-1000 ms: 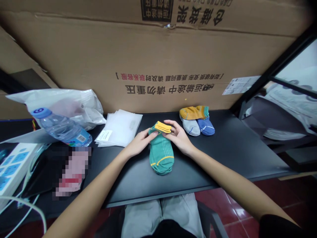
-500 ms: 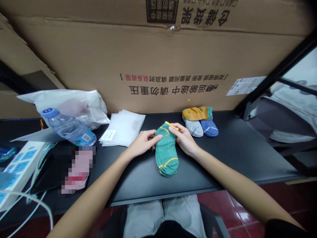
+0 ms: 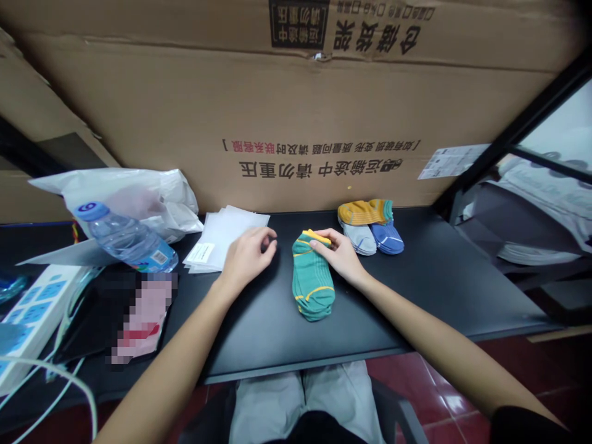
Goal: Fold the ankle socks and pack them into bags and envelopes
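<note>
Green socks with yellow trim [image 3: 313, 280] are pinched at their cuff by my right hand [image 3: 345, 256], thumb on top. My left hand [image 3: 250, 256] is apart from the socks, with curled fingers, a gap between thumb and forefinger, and nothing in it. It hovers at the right side of a stack of white translucent sleeves [image 3: 222, 237]. Behind my right hand lie folded socks: a mustard pair [image 3: 363, 213] on top of a grey pair [image 3: 359, 239] and a blue pair [image 3: 388, 239].
On the left are a water bottle [image 3: 127, 237], a white plastic bag [image 3: 171, 194], a power strip [image 3: 39, 308] with cables, and a pink item [image 3: 148, 314]. A large cardboard box [image 3: 287, 105] stands along the back of the black table [image 3: 416, 283].
My left hand has let go of the green socks and moved left towards the white sleeves. My right hand still holds the socks.
</note>
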The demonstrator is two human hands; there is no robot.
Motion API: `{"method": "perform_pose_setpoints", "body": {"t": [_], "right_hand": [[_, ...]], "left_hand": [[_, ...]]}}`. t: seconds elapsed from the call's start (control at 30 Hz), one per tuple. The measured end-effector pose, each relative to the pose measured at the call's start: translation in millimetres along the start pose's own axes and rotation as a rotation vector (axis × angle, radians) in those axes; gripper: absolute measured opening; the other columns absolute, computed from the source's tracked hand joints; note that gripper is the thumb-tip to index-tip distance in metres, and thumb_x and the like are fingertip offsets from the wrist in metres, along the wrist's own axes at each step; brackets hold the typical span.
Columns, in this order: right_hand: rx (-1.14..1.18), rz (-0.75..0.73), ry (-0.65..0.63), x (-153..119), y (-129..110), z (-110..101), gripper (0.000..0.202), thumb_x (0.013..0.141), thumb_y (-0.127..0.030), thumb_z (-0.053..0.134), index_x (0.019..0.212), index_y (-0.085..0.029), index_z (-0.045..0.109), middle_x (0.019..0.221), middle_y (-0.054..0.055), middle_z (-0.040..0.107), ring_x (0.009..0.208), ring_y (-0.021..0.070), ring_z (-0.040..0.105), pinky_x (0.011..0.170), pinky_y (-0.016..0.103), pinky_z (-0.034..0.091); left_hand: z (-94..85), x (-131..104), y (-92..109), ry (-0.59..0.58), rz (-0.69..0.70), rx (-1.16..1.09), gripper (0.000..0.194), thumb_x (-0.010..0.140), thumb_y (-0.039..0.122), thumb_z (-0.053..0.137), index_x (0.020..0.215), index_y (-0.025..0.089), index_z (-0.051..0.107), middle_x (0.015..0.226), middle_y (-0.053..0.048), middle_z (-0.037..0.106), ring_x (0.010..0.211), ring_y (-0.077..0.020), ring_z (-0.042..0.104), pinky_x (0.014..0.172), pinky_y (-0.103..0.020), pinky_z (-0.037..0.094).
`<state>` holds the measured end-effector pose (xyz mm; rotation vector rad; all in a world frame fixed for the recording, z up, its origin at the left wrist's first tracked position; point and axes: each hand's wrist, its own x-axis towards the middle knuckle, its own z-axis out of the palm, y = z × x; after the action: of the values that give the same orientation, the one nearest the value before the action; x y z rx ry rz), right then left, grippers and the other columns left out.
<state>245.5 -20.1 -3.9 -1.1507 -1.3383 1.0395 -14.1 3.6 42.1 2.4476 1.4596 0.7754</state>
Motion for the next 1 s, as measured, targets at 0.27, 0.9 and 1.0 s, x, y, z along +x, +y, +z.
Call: {"method": "perform_pose_setpoints", "body": {"t": [0.27, 0.9, 1.0], "right_hand": [[-0.362, -0.331, 0.161, 0, -1, -10, 0.045, 0.091, -0.037, 0.072, 0.134, -0.027, 0.065, 0.134, 0.011, 0.067, 0.126, 0.0294, 0.063, 0.112, 0.05, 0.049], [-0.732, -0.408, -0.286, 1, -2, -10, 0.028, 0.103, -0.037, 0.06, 0.128, -0.033, 0.073, 0.136, 0.007, 0.071, 0.137, 0.0281, 0.06, 0.129, 0.062, 0.017], [-0.678, -0.417, -0.334, 1, 0, -11, 0.033, 0.103, -0.04, 0.062, 0.134, -0.033, 0.071, 0.142, 0.007, 0.069, 0.14, 0.0279, 0.059, 0.13, 0.061, 0.016]], "left_hand": [[-15.3, 3, -20, -0.093, -0.231, 0.288, 0.019, 0.092, 0.033, 0.06, 0.105, 0.022, 0.068, 0.091, -0.007, 0.075, 0.081, -0.0262, 0.07, 0.07, -0.032, 0.043], [21.1, -5, 6, -0.283, -0.061, -0.056, 0.038, 0.102, 0.048, 0.05, 0.077, 0.022, 0.064, 0.071, -0.003, 0.069, 0.066, -0.0201, 0.062, 0.061, -0.029, 0.031], [21.7, -3, 1, -0.23, -0.033, -0.104, 0.032, 0.101, 0.045, 0.052, 0.082, 0.022, 0.064, 0.074, -0.003, 0.07, 0.067, -0.0197, 0.062, 0.063, -0.028, 0.035]]}}
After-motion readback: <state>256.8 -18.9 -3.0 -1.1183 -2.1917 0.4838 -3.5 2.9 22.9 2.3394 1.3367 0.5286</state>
